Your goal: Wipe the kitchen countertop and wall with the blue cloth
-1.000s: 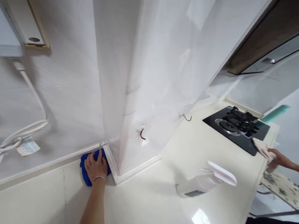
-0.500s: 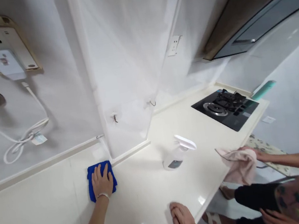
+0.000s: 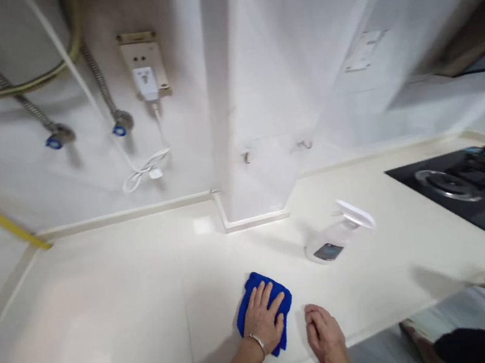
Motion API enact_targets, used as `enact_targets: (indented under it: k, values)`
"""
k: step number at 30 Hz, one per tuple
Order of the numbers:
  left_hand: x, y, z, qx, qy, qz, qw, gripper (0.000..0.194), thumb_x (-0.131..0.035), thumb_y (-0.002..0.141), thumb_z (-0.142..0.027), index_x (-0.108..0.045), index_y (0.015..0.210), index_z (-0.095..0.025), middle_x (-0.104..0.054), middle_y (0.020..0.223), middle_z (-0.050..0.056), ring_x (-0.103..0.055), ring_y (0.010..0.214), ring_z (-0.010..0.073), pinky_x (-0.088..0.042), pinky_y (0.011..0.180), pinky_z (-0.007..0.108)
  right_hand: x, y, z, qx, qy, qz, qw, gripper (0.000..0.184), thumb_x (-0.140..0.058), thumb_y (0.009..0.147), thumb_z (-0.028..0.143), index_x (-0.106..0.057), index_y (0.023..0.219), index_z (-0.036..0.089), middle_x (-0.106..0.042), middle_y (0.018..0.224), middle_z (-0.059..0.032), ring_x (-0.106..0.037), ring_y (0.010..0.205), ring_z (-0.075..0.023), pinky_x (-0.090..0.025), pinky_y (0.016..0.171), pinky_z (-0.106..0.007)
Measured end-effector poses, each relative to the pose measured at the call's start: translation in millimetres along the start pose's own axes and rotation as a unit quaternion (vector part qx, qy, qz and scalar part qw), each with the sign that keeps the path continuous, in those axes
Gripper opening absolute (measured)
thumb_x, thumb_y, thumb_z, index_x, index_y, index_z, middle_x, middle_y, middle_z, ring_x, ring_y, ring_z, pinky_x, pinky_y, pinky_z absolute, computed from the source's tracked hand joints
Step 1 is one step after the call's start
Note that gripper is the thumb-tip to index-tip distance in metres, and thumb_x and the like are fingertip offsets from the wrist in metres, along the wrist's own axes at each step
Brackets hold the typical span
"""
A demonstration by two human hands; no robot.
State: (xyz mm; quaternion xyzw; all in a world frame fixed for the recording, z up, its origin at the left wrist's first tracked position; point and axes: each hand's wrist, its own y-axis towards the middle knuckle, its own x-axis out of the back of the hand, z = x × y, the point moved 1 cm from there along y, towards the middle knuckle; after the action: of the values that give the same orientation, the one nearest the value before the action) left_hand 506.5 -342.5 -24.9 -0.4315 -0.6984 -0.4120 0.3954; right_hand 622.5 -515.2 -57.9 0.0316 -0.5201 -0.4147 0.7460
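Note:
My left hand lies flat, fingers spread, on a blue cloth on the cream countertop, near its front edge. My right hand rests on the counter just right of the cloth, fingers curled downward, with nothing seen in it. A white spray bottle lies on its side a little beyond and to the right of both hands.
A white wall column juts onto the counter behind the cloth. A black gas hob is set in the counter at right. A socket with a white plug and cord and hoses hang on the left wall. Another person stands blurred at lower right.
My left hand has slid the blue cloth from the column's corner toward the front edge. My right hand stays beside it on the counter. The other person's pink cloth has moved out to the right.

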Motion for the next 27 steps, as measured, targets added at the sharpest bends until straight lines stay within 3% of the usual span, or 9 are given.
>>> enact_targets:
  k: [4, 8, 13, 16, 18, 21, 23, 24, 27]
  values:
    - [36.6, -66, 42, 0.103, 0.061, -0.034, 0.992, 0.064, -0.046, 0.091, -0.025, -0.027, 0.151, -0.037, -0.029, 0.161, 0.003, -0.028, 0.148, 0.0260, -0.036, 0.118, 0.049, -1, -4, -5, 0.026, -0.004, 0.013, 1.000, 0.014, -0.043, 0.089, 0.012, -0.051, 0.085, 0.022, -0.062, 0.100, -0.0083, -0.060, 0.093, -0.0220, -0.048, 0.083, -0.038]
    - [80.4, -157, 96, 0.280, 0.148, -0.079, 0.945, 0.055, -0.043, 0.093, -0.028, -0.037, 0.148, -0.031, -0.037, 0.157, 0.007, -0.030, 0.146, 0.0292, -0.036, 0.116, 0.052, -2, -9, -15, 0.057, -0.012, 0.011, 0.998, 0.010, -0.045, 0.088, 0.015, -0.052, 0.085, 0.022, -0.062, 0.100, -0.0100, -0.060, 0.092, -0.0232, -0.049, 0.081, -0.038]
    - [147.6, -270, 155, 0.520, 0.202, -0.148, 0.817, 0.054, -0.032, 0.096, -0.038, -0.045, 0.144, -0.016, -0.037, 0.155, 0.019, -0.025, 0.147, 0.0356, -0.028, 0.118, 0.056, -2, -12, -20, 0.058, -0.011, 0.025, 0.998, 0.008, -0.047, 0.086, 0.016, -0.054, 0.084, 0.021, -0.062, 0.099, -0.0108, -0.060, 0.090, -0.0232, -0.048, 0.079, -0.038]
    - [186.6, -324, 194, 0.645, 0.199, -0.179, 0.715, 0.058, -0.028, 0.097, -0.044, -0.040, 0.147, -0.018, -0.032, 0.158, 0.017, -0.022, 0.149, 0.0339, -0.024, 0.119, 0.056, 1, -11, -16, 0.052, -0.015, 0.024, 0.998, 0.009, -0.046, 0.086, 0.017, -0.054, 0.084, 0.020, -0.061, 0.099, -0.0106, -0.060, 0.089, -0.0223, -0.048, 0.080, -0.037]
    - [203.5, -347, 220, 0.723, 0.174, -0.175, 0.645, 0.059, -0.027, 0.096, -0.046, -0.038, 0.147, -0.019, -0.031, 0.159, 0.015, -0.022, 0.148, 0.0342, -0.024, 0.118, 0.059, 2, -10, -12, 0.050, -0.019, 0.022, 0.998, 0.010, -0.046, 0.086, 0.016, -0.054, 0.084, 0.020, -0.061, 0.099, -0.0101, -0.060, 0.089, -0.0217, -0.048, 0.081, -0.037]
    - [209.1, -356, 242, 0.760, 0.173, -0.198, 0.594, 0.063, -0.022, 0.095, -0.051, -0.036, 0.148, -0.019, -0.027, 0.161, 0.014, -0.020, 0.149, 0.0362, -0.023, 0.116, 0.064, 3, -8, -6, 0.039, -0.025, 0.016, 0.999, 0.011, -0.045, 0.087, 0.015, -0.054, 0.083, 0.020, -0.062, 0.101, -0.0098, -0.060, 0.089, -0.0208, -0.047, 0.081, -0.036]
    - [199.9, -345, 238, 0.744, 0.192, -0.211, 0.604, 0.065, -0.021, 0.096, -0.051, -0.034, 0.148, -0.015, -0.023, 0.162, 0.016, -0.016, 0.149, 0.0375, -0.021, 0.117, 0.064, 4, -7, -4, 0.030, -0.027, 0.015, 0.999, 0.012, -0.046, 0.087, 0.014, -0.055, 0.083, 0.020, -0.063, 0.102, -0.0095, -0.060, 0.090, -0.0203, -0.047, 0.080, -0.035]
    - [192.3, -336, 229, 0.722, 0.200, -0.206, 0.629, 0.065, -0.021, 0.096, -0.049, -0.033, 0.148, -0.013, -0.022, 0.162, 0.018, -0.015, 0.149, 0.0380, -0.020, 0.117, 0.064, 5, -7, -3, 0.026, -0.028, 0.015, 0.999, 0.012, -0.046, 0.087, 0.014, -0.055, 0.083, 0.020, -0.063, 0.102, -0.0093, -0.060, 0.090, -0.0202, -0.046, 0.080, -0.035]
    - [163.0, -298, 182, 0.603, 0.211, -0.159, 0.753, 0.062, -0.031, 0.096, -0.042, -0.031, 0.150, -0.013, -0.021, 0.161, 0.021, -0.013, 0.150, 0.0376, -0.020, 0.119, 0.063, 7, -6, 0, 0.019, -0.030, 0.012, 0.999, 0.012, -0.047, 0.086, 0.013, -0.056, 0.083, 0.019, -0.063, 0.102, -0.0091, -0.059, 0.092, -0.0202, -0.046, 0.081, -0.034]
